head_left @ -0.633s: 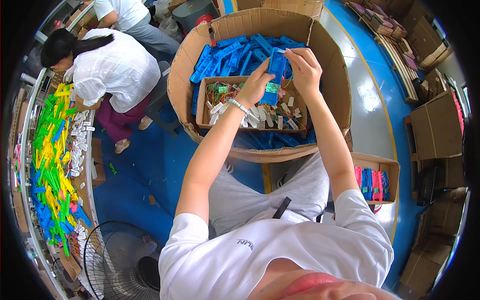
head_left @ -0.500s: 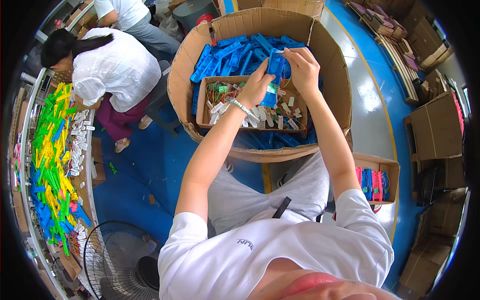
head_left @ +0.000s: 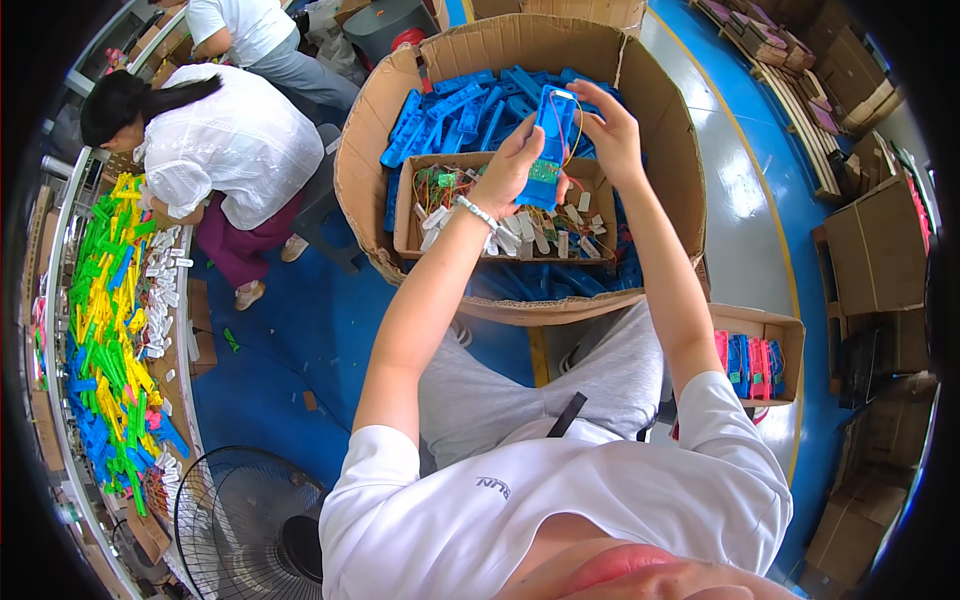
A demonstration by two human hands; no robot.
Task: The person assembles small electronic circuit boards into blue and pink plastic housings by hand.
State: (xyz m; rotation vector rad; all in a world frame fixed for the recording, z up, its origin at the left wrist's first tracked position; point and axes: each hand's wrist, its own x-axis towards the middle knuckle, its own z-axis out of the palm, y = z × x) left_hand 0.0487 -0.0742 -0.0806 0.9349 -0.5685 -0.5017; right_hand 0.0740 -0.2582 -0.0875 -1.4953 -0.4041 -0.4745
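In the upper centre of the frame, the left hand is clamped around a blue case, which is tilted, with a green circuit board near its lower end. The right hand has its fingers bent beside the case's upper end; whether they pinch anything, I cannot tell. Below, a shallow cardboard tray of white pieces sits inside a big carton.

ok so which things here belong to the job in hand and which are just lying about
Job, apparently:
- blue casing in the left hand
- loose blue casings
- white wired parts

Lying about, probably:
- black fan
- green piece on floor
- wooden pallet
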